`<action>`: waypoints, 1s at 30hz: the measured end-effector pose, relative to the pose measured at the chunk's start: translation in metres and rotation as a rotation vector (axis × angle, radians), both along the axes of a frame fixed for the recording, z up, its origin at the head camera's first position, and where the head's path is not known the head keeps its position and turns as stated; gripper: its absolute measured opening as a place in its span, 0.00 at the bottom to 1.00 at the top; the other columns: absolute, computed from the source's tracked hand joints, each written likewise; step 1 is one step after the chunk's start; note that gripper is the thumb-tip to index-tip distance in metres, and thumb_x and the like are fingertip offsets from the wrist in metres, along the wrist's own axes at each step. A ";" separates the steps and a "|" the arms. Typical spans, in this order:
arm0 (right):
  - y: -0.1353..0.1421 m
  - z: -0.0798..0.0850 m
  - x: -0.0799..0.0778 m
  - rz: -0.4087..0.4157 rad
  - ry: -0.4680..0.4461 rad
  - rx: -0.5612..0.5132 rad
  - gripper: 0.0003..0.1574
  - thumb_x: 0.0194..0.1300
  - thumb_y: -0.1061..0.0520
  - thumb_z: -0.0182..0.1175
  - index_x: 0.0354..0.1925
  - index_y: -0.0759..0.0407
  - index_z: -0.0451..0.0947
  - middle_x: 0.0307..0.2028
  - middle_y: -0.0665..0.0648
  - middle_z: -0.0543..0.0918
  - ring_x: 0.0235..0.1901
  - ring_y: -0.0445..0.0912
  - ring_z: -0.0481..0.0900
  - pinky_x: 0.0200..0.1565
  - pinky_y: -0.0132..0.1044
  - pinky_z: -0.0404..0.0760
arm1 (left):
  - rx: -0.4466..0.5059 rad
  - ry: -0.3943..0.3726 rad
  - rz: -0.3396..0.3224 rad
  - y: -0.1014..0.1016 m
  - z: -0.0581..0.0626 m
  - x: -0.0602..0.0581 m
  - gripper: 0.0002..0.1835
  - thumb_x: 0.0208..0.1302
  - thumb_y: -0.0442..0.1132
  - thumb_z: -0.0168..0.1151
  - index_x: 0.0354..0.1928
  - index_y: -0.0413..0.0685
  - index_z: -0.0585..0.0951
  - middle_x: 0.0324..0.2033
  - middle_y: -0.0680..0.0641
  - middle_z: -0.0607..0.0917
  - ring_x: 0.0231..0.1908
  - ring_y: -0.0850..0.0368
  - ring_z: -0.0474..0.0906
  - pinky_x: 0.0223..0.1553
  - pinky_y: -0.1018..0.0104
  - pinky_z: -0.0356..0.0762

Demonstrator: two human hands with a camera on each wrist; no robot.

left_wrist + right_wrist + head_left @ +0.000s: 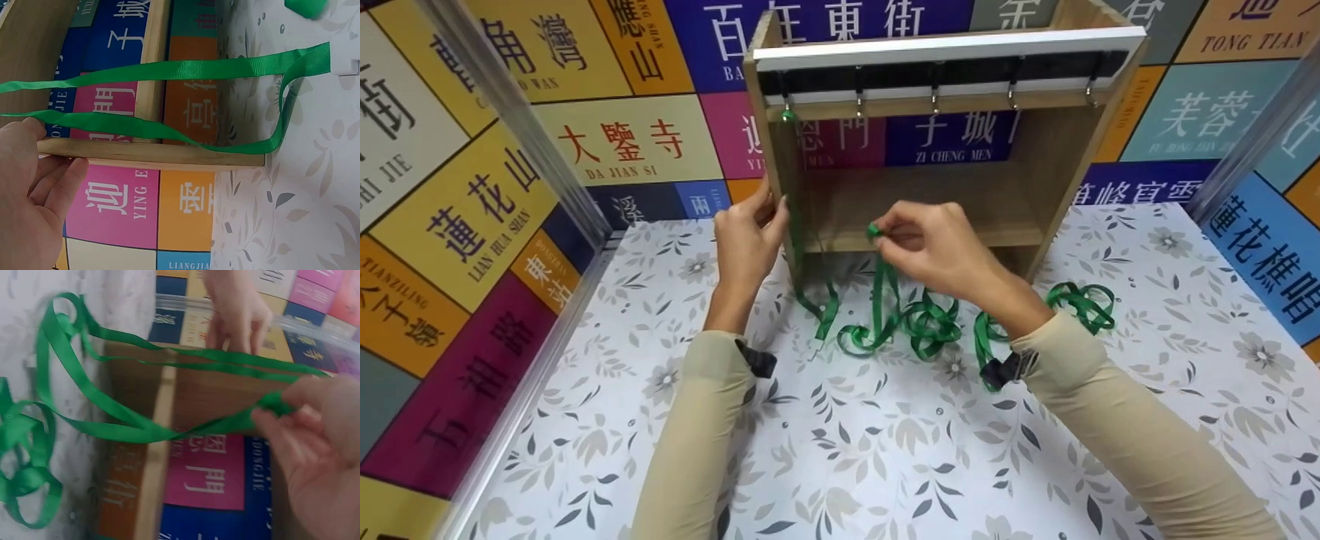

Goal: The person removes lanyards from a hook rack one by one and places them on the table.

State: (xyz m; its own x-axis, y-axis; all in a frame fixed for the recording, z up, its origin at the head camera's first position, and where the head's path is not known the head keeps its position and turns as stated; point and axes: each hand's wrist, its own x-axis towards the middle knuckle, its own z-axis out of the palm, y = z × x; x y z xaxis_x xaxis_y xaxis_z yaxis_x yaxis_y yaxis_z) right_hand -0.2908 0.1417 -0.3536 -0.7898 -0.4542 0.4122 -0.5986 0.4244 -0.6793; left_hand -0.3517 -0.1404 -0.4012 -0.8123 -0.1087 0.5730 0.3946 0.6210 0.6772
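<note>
A wooden rack with a row of metal hooks along its top bar stands in front of me. My left hand holds the edge of its left side board, thumb on one face and fingers on the other. One green ribbon lanyard hangs from the leftmost hook, its loop running down past that hand to the table. Between thumb and fingertips, my right hand pinches the top of a second green lanyard before the rack's opening. Its lower part trails down to the table.
More green lanyards lie in loose coils on the table, one coil below the right hand and another to its right. A floral cloth covers the table. Panels printed with place names surround it.
</note>
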 end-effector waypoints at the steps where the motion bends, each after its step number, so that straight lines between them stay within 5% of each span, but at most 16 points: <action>1: -0.002 -0.004 0.002 0.052 -0.013 -0.008 0.06 0.72 0.64 0.68 0.46 0.65 0.87 0.50 0.62 0.93 0.50 0.50 0.94 0.53 0.33 0.91 | -0.001 -0.001 -0.002 0.000 0.000 0.000 0.25 0.77 0.45 0.67 0.73 0.54 0.80 0.58 0.44 0.91 0.54 0.54 0.92 0.54 0.64 0.91; 7: -0.010 -0.029 0.013 0.321 -0.178 0.100 0.06 0.72 0.61 0.69 0.46 0.59 0.88 0.55 0.57 0.93 0.53 0.49 0.93 0.56 0.33 0.90 | -0.009 0.019 0.003 -0.002 0.002 0.000 0.25 0.77 0.46 0.67 0.73 0.53 0.80 0.57 0.44 0.91 0.54 0.54 0.92 0.53 0.65 0.91; 15: -0.002 -0.053 0.019 0.488 -0.426 0.287 0.03 0.74 0.60 0.68 0.44 0.59 0.87 0.47 0.63 0.93 0.51 0.56 0.93 0.56 0.34 0.91 | -0.013 0.009 0.011 -0.002 0.002 0.000 0.25 0.78 0.46 0.67 0.73 0.53 0.81 0.57 0.44 0.92 0.54 0.55 0.92 0.53 0.66 0.91; 19: 0.002 -0.060 0.014 0.428 -0.389 0.423 0.02 0.73 0.60 0.69 0.41 0.57 0.87 0.42 0.59 0.94 0.46 0.50 0.93 0.54 0.40 0.91 | 0.004 0.018 0.002 -0.002 0.001 -0.001 0.24 0.77 0.46 0.68 0.72 0.54 0.81 0.56 0.44 0.92 0.53 0.53 0.92 0.54 0.62 0.91; 23: 0.004 -0.067 0.008 0.294 -0.256 0.528 0.02 0.73 0.58 0.70 0.42 0.55 0.89 0.40 0.51 0.94 0.43 0.45 0.92 0.68 0.52 0.80 | -0.005 0.050 0.007 -0.001 0.000 -0.001 0.24 0.77 0.46 0.68 0.71 0.53 0.82 0.53 0.42 0.93 0.52 0.53 0.93 0.54 0.60 0.92; 26: 0.002 -0.073 0.004 0.207 -0.187 0.577 0.04 0.73 0.59 0.70 0.43 0.55 0.91 0.40 0.52 0.94 0.43 0.47 0.91 0.66 0.52 0.81 | -0.009 0.054 0.013 -0.001 -0.001 -0.001 0.24 0.76 0.45 0.68 0.70 0.52 0.83 0.52 0.43 0.93 0.51 0.54 0.93 0.54 0.60 0.92; 30: -0.004 -0.079 0.000 0.098 -0.072 0.646 0.04 0.72 0.60 0.70 0.41 0.54 0.92 0.41 0.53 0.94 0.38 0.47 0.89 0.43 0.47 0.91 | -0.004 0.044 0.009 0.000 -0.002 -0.001 0.24 0.76 0.45 0.68 0.71 0.52 0.83 0.54 0.43 0.93 0.52 0.54 0.93 0.54 0.60 0.91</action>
State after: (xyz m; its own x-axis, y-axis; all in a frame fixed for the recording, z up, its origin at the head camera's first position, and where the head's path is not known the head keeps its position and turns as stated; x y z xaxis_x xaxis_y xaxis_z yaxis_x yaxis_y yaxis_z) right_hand -0.2904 0.1376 -0.4331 -0.7475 -0.6640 -0.0197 -0.6181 0.7061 -0.3456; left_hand -0.3524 -0.1408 -0.4035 -0.7856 -0.1135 0.6082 0.4180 0.6274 0.6570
